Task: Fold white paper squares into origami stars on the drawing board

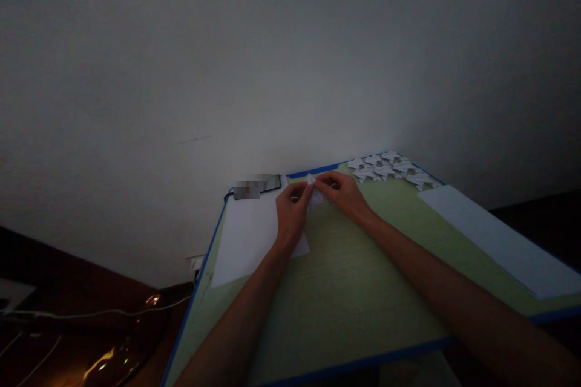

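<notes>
Near the far edge of the table, a small folded piece of white paper (311, 179) with a pointed top is pinched between both hands. My left hand (292, 210) grips its left side, thumb and fingers closed. From the right, my right hand (344, 193) closes its thumb and forefinger on the other side. The paper's lower part (316, 201) shows dimly between the hands. Under and left of my left hand lies a white sheet (247, 236). Several folded white paper shapes (384, 172) with pointed ends rest at the far right corner.
A green table (345, 290) with blue edging stands against a grey wall (290, 60). A phone (271, 184) lies at the back left, on the sheet. White paper (494, 239) lies along the right edge. A cable (113, 312) runs left of the table.
</notes>
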A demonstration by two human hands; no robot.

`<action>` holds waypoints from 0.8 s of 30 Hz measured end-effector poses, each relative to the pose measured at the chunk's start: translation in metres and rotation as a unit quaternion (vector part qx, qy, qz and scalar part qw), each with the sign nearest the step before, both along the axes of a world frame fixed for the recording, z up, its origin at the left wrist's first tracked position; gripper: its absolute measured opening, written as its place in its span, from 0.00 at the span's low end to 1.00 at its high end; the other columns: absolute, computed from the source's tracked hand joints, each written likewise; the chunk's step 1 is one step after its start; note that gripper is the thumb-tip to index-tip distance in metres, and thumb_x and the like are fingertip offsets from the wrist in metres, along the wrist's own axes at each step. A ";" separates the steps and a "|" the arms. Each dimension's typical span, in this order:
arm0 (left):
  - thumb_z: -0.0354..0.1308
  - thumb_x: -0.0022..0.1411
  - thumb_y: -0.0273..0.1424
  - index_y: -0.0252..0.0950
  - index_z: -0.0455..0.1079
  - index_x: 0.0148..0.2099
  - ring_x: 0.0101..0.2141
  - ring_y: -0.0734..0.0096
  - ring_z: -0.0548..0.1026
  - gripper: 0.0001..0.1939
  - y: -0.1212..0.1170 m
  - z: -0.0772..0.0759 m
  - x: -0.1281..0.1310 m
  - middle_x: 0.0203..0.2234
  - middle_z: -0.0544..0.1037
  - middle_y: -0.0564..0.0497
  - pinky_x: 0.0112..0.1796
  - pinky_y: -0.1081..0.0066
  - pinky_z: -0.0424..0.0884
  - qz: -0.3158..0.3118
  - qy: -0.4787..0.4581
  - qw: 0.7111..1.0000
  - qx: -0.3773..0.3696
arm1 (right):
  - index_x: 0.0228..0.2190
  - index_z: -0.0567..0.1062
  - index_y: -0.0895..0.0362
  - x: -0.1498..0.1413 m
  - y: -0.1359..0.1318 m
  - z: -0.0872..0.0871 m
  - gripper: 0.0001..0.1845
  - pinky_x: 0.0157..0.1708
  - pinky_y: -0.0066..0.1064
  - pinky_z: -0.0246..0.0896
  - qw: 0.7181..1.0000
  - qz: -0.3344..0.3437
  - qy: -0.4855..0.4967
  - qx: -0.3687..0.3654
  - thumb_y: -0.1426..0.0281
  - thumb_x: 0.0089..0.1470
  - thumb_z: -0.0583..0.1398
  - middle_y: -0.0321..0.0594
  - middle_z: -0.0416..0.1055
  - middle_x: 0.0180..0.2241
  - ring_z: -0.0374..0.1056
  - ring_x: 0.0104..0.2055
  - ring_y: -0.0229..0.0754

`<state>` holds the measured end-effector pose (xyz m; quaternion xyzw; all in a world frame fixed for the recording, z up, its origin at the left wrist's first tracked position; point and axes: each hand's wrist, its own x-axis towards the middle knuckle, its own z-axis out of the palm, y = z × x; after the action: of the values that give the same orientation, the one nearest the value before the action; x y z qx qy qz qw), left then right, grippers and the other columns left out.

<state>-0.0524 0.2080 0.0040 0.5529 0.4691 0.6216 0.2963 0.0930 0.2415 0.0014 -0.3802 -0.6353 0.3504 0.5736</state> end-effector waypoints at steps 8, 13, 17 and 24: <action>0.64 0.60 0.38 0.34 0.78 0.35 0.32 0.67 0.76 0.11 -0.004 0.005 0.003 0.31 0.81 0.46 0.36 0.68 0.70 0.005 0.015 1.000 0.006 | 0.29 0.80 0.57 0.000 0.000 0.000 0.12 0.32 0.32 0.64 0.999 0.003 -0.023 0.026 0.61 0.53 0.64 0.40 0.78 0.28 0.71 0.30 0.41; 0.62 0.63 0.37 0.33 0.76 0.35 0.32 0.68 0.76 0.11 -0.005 0.005 0.004 0.31 0.80 0.47 0.35 0.69 0.70 0.012 0.042 0.999 0.018 | 0.29 0.79 0.58 -0.002 -0.001 -0.002 0.13 0.32 0.32 0.63 0.997 -0.013 -0.045 0.055 0.61 0.55 0.63 0.40 0.77 0.27 0.70 0.29 0.41; 0.61 0.64 0.37 0.33 0.74 0.35 0.31 0.69 0.75 0.11 -0.006 0.007 0.005 0.30 0.79 0.46 0.35 0.69 0.69 0.029 0.068 0.997 0.033 | 0.29 0.78 0.58 -0.007 -0.005 -0.001 0.13 0.34 0.32 0.64 0.994 -0.046 -0.048 0.086 0.61 0.57 0.62 0.41 0.78 0.29 0.69 0.30 0.41; 0.60 0.66 0.40 0.36 0.71 0.38 0.32 0.69 0.74 0.11 -0.005 0.005 0.006 0.31 0.77 0.49 0.34 0.71 0.68 0.034 0.053 0.997 0.053 | 0.31 0.77 0.56 -0.009 -0.008 0.002 0.13 0.33 0.32 0.64 0.995 -0.053 -0.023 0.076 0.58 0.58 0.62 0.40 0.76 0.30 0.68 0.31 0.41</action>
<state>-0.0466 0.2029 0.0092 0.5841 0.4690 0.6248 0.2203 0.0837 0.2333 0.0035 -0.3763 -0.6525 0.2612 0.6036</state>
